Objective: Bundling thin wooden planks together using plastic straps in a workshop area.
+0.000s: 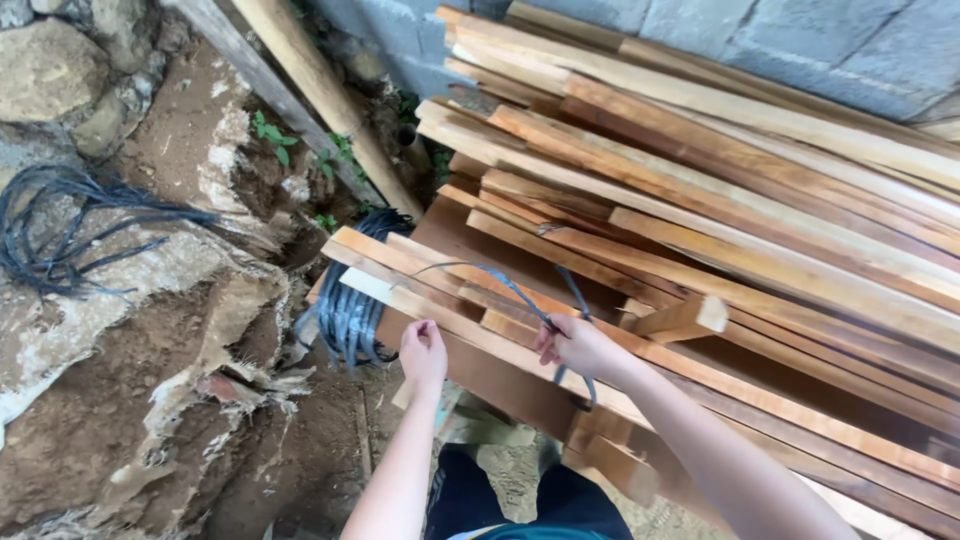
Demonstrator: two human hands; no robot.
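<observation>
Outdoors, timber planks lean against block wall, bare earth.

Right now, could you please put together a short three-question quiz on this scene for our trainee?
1. True or false: the right hand grips the dark wire strand.
2. What does the coil of dark wire lie against? A) the end of the stacked wooden planks B) the grey block wall C) the boulder
3. Fill in: a second, loose bundle of wire lies on the ground at the far ____ of the view.

Key: 1 true. 2 A. 3 left. The left hand pinches the other end of the strand near the plank ends.
</observation>
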